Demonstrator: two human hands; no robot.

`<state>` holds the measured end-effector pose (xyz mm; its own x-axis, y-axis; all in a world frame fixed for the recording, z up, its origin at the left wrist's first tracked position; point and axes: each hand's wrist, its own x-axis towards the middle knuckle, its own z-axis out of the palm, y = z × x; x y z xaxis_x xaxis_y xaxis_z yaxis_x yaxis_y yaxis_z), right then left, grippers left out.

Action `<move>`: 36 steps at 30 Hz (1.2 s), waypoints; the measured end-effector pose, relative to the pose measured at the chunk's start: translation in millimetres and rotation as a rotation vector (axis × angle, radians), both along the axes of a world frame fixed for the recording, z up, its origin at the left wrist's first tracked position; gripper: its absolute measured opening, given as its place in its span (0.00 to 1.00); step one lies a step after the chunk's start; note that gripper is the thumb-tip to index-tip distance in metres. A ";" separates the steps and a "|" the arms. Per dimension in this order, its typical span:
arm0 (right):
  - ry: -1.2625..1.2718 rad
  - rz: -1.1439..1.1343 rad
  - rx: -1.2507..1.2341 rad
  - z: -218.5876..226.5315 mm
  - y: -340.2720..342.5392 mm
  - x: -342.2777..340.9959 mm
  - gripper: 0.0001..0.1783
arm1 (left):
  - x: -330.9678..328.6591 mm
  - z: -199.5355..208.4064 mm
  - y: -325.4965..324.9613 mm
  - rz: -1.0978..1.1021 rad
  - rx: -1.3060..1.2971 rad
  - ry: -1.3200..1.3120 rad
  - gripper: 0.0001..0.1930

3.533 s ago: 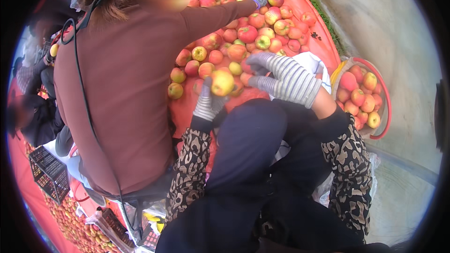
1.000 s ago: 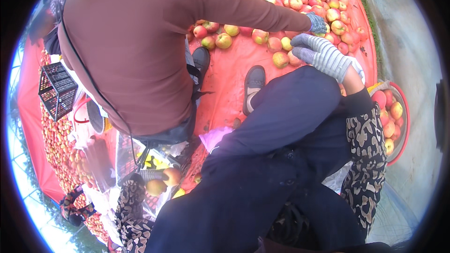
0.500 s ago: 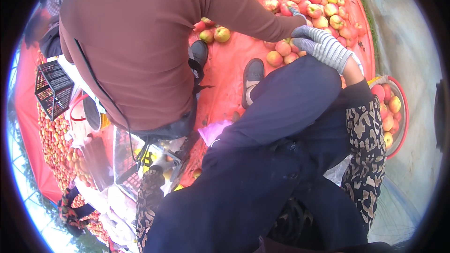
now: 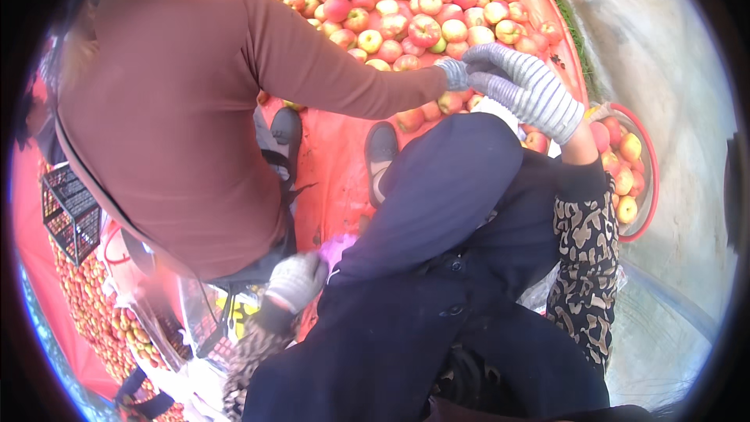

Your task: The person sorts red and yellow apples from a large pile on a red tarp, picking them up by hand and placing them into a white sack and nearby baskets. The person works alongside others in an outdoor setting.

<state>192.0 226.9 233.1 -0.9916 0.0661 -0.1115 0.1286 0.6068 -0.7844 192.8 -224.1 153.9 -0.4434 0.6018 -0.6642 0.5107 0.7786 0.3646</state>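
My right hand [image 4: 525, 94], in a grey-and-white striped glove, is raised above my knee with its fingers stretched out and slightly bent. Something white [image 4: 498, 112] shows beneath it; whether I touch it is unclear. A co-worker's gloved hand [image 4: 453, 73] is right beside my fingertips, over the apples [image 4: 391, 27]. Low on the left, my left hand [image 4: 297, 280], in a pale glove, is smeared by motion. It is next to a crumpled pink piece [image 4: 337, 248]. Its fingers are too blurred to show a grip.
A person in a brown top [image 4: 168, 125] bends close on my left. To my right stands a red-rimmed basket [image 4: 655, 180] holding apples. A black crate [image 4: 72, 215] and more apples lie at far left. Red sheeting [image 4: 336, 144] covers the ground.
My left hand has come into sight beside the pink piece. My view has shifted, showing more of the apple heap. My right hand stays raised, with the co-worker's hand now at its fingertips.
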 end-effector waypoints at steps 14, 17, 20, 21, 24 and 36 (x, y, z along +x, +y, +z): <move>0.112 -0.020 0.116 -2.3 -11.5 12.1 0.19 | -92.2 -230.2 259.2 0.147 0.307 0.089 0.41; 0.102 -0.030 0.124 2.6 -9.8 14.9 0.19 | -97.0 -222.3 303.1 0.160 0.093 0.006 0.49; 0.127 -0.040 0.154 0.3 -4.2 18.7 0.19 | -105.1 -229.5 317.5 0.162 -0.009 -0.069 0.49; 0.126 -0.031 0.138 1.8 -3.5 16.1 0.19 | -109.6 -247.0 310.8 0.150 0.044 -0.043 0.46; 0.084 -0.077 0.058 -1.2 1.3 16.4 0.19 | -114.5 -297.4 265.2 0.656 0.467 -0.901 0.37; -0.228 -0.161 0.182 -16.1 25.9 21.1 0.24 | -83.4 -168.6 272.5 0.908 0.689 -1.955 0.39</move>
